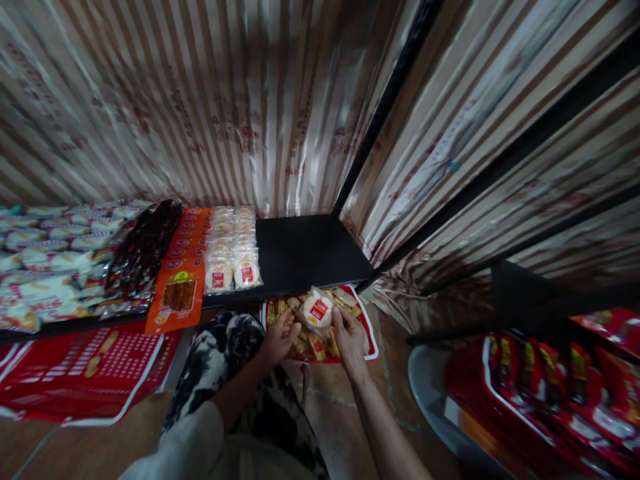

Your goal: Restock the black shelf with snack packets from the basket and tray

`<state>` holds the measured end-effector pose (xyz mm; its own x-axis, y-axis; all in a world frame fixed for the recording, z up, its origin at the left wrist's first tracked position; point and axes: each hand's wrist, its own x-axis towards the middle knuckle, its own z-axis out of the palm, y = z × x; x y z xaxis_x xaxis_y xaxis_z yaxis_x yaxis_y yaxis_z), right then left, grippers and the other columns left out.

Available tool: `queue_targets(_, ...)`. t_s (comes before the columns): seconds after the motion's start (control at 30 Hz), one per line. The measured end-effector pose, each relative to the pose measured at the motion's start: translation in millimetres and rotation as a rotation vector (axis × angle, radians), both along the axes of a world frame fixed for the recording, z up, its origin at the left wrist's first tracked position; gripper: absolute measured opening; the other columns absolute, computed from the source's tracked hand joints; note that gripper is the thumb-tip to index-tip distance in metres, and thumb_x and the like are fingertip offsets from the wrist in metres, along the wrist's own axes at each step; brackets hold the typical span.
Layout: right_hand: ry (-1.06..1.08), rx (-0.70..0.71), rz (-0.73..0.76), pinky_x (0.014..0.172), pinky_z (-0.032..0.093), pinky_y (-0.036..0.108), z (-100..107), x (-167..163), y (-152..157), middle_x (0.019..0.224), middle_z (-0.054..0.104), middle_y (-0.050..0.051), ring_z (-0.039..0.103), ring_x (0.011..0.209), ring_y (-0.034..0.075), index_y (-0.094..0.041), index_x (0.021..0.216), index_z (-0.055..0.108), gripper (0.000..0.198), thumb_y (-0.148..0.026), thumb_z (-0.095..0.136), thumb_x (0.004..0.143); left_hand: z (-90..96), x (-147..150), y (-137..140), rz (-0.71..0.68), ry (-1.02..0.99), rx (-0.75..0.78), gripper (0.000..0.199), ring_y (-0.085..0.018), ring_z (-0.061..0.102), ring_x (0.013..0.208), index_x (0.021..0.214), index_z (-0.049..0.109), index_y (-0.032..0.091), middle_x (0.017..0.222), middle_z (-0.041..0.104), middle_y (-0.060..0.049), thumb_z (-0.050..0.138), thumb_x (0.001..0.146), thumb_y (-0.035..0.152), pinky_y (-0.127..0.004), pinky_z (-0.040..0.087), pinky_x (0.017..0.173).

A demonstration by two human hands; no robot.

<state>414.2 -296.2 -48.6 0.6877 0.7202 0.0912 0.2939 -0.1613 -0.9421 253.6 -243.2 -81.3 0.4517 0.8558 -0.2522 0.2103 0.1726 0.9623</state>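
Observation:
A round, pale cracker packet [317, 311] in clear wrap with a red label is held above a red basket with a white rim [371, 327]. My right hand [350, 339] pinches the packet's right edge between thumb and fingers. Just left of the packet is my left hand [281, 337], its fingers loosely bent and thumb apart, with no clear grip on it. Under both hands, several gold-wrapped snacks [315, 347] lie in the basket. Similar round cracker packets [233, 270] stand in two rows on the black shelf [305, 250].
Left of the crackers are an orange snack packet [176, 293], dark glossy packets [145, 250] and many white packets [47, 293]. A red basket [95, 373] sits below the shelf. Black posts [385, 113] cross at right, above red packets [555, 373] and a grey tub [425, 373].

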Motion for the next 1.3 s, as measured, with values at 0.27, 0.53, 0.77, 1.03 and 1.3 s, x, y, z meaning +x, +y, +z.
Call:
queue_targets(0.27, 0.411, 0.017, 0.172, 0.058, 0.051, 0.031, -3, -41, 28, 0.073, 0.071, 0.005, 0.062, 0.063, 0.019, -0.017, 0.08, 0.068, 0.044, -0.059, 0.06, 0.07, 32.5, -14, 13, 0.226, -0.349, -0.323, 0.055, -0.015, 0.065, 0.079, 0.123, 0.047, 0.014, 0.112, 0.064, -0.012, 0.068, 0.074, 0.029, -0.018, 0.049, 0.052)
queue_targets(0.53, 0.711, 0.096, 0.125, 0.064, 0.056, 0.032, -4, -89, 31, 0.078, 0.071, 0.004, 0.068, 0.075, 0.021, -0.021, 0.078, 0.062, 0.033, -0.053, 0.067, 0.067, 48.2, -36, 6, 0.508, -0.49, -0.387, 0.048, -0.015, 0.067, 0.076, 0.109, 0.053, 0.013, 0.092, 0.069, -0.009, 0.074, 0.07, 0.031, -0.025, 0.055, 0.067)
queue_targets(0.77, 0.49, 0.049, 0.227, 0.079, 0.054, 0.039, -13, -113, 31, 0.1, 0.068, 0.008, 0.066, 0.092, 0.023, -0.022, 0.102, 0.058, 0.039, -0.046, 0.061, 0.072, 49.3, -64, 24, 0.507, -0.284, -0.217, 0.035, -0.013, 0.064, 0.071, 0.106, 0.059, 0.015, 0.085, 0.069, -0.003, 0.065, 0.073, 0.026, -0.019, 0.051, 0.055)
queue_targets(1.03, -0.463, 0.056, 0.45, 0.1, 0.038, 0.046, 23, -94, 47, 0.12, 0.061, 0.011, 0.05, 0.115, 0.026, -0.021, 0.119, 0.058, 0.046, -0.046, 0.055, 0.081, 64.0, -113, 62, 0.022, 0.164, 0.236, 0.035, -0.016, 0.064, 0.09, 0.109, 0.066, 0.023, 0.102, 0.07, 0.0, 0.055, 0.076, 0.02, -0.025, 0.05, 0.082)
queue_targets(1.3, -0.175, -0.053, 0.465, 0.064, 0.048, 0.028, 4, -98, 73, 0.081, 0.07, 0.005, 0.061, 0.068, 0.018, -0.02, 0.097, 0.069, 0.039, -0.051, 0.056, 0.078, 74.9, -108, 78, 0.08, 0.306, 0.381, 0.043, -0.015, 0.061, 0.074, 0.123, 0.057, 0.022, 0.093, 0.069, -0.002, 0.053, 0.08, 0.027, -0.027, 0.051, 0.075)
